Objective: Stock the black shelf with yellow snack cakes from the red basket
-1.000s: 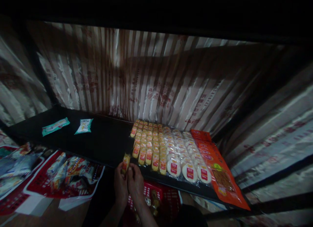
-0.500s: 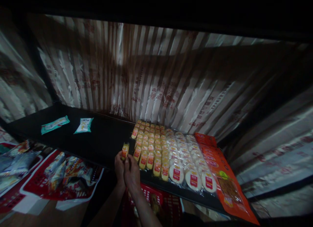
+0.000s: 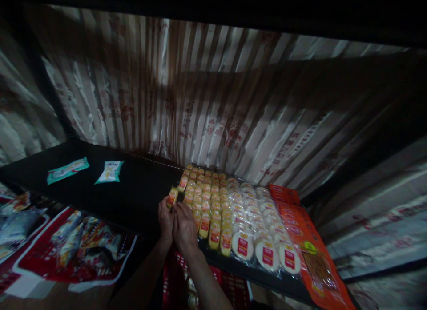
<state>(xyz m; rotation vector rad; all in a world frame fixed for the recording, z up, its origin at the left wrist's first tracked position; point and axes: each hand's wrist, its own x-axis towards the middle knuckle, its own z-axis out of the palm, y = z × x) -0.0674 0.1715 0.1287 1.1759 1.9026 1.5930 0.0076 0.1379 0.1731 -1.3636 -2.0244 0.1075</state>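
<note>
My left hand point(image 3: 166, 218) and my right hand point(image 3: 184, 226) are pressed together over the front edge of a black shelf point(image 3: 133, 190). Both pinch one small yellow snack packet point(image 3: 172, 196) with a red label, held upright just left of the rows of yellow packets point(image 3: 203, 199) that lie on the shelf. To the right of those rows lie round white packets point(image 3: 256, 221) with red labels, then orange flat packs point(image 3: 310, 247).
Two green-and-white packets point(image 3: 68, 170) point(image 3: 109, 172) lie at the shelf's left. Striped crinkled sheeting point(image 3: 200, 101) lines the back and sides. Below left, a lower level holds mixed snack bags point(image 3: 70, 243). A red basket point(image 3: 203, 283) sits under my arms.
My hands have carried the yellow packet up and further in over the shelf, close to the left edge of the yellow rows. The view has tilted slightly.
</note>
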